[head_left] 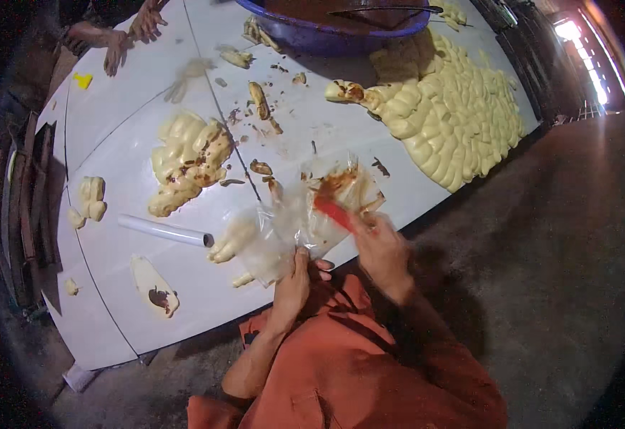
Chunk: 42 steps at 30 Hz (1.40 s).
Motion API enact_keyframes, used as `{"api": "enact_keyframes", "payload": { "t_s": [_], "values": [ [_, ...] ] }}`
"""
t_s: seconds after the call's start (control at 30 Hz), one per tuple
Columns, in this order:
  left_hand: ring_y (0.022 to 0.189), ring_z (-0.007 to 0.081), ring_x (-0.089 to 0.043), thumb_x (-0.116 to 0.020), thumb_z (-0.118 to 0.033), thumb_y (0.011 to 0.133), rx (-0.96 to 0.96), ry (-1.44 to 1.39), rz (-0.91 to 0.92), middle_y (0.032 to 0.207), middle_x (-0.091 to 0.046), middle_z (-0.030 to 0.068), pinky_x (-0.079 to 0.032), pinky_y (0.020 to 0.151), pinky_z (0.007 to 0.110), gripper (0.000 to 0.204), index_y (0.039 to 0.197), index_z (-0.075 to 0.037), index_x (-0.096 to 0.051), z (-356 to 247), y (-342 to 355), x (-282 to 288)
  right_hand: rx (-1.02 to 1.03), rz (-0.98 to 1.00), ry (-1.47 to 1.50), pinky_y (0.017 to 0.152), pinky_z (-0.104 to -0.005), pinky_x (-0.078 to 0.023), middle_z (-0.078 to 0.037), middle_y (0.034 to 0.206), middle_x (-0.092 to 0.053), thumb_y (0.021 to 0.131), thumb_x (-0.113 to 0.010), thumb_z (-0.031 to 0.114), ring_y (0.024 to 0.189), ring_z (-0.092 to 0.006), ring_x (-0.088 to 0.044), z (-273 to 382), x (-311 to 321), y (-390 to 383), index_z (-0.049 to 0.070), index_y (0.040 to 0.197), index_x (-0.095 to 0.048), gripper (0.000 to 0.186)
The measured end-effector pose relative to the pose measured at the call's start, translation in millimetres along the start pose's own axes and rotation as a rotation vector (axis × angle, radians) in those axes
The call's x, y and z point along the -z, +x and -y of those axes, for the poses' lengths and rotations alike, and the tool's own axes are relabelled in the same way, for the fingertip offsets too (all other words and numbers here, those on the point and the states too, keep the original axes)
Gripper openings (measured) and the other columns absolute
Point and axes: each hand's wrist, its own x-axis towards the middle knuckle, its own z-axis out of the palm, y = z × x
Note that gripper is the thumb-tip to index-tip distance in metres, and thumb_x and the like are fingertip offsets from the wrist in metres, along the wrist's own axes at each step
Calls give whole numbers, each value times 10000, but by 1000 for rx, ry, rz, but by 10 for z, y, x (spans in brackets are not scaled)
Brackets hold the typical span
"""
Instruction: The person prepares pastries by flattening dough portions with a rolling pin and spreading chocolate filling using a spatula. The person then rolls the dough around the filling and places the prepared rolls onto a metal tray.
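Observation:
Near the table's front edge, my left hand is closed on the lower edge of a clear plastic bag, its thumb on top. Brown paste smears the bag's upper part. My right hand grips a red scraper, whose blurred working end lies over the smeared plastic. Just left of the bag, a pale dough piece is partly hidden behind the plastic. A flattened dough strip with a dab of brown paste lies farther left, beside a white tube.
At the far side stands a blue-purple basin of brown paste, with a dark utensil across it. Many dough pieces cover the right side. A smaller dough pile sits left of centre. Another person's hands rest near a yellow tool.

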Motion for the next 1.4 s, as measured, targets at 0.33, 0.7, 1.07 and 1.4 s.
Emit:
{"api": "enact_keyframes", "payload": {
  "t_s": [0.33, 0.7, 1.07, 1.4],
  "values": [
    [818, 201, -764, -327, -218, 1141, -175, 232, 47, 1051, -762, 141, -597, 747, 361, 294, 1138, 15, -506, -9, -75, 48, -97, 22, -42, 751, -428, -566, -67, 1004, -615, 910, -672, 96, 893, -298, -659, -253, -174, 306, 167, 1355, -653, 451],
    [856, 207, -726, -365, -375, 1127, 20, 41, -4, 1055, -749, 144, -570, 691, 318, 426, 1231, 19, -488, -24, -109, 51, -165, -31, -88, 702, -435, -561, -78, 1025, -618, 920, -638, 73, 853, -312, -678, -116, -367, 332, 203, 1362, -657, 461],
    [818, 219, -745, -321, -381, 1143, 31, -27, 16, 1060, -764, 142, -569, 789, 351, 471, 1276, 26, -518, -139, -109, 13, 16, 170, 44, 809, -409, -582, -75, 1057, -600, 883, -700, 92, 943, -297, -659, 28, 14, -361, 194, 1379, -637, 510],
    [818, 217, -735, -323, -359, 1143, -34, 81, 3, 1071, -756, 163, -553, 695, 330, 414, 1195, 5, -514, -95, -161, 116, -205, -74, -69, 731, -421, -557, -109, 992, -623, 896, -686, 38, 868, -316, -666, -450, 67, 6, 131, 1289, -676, 403]
  ]
}}
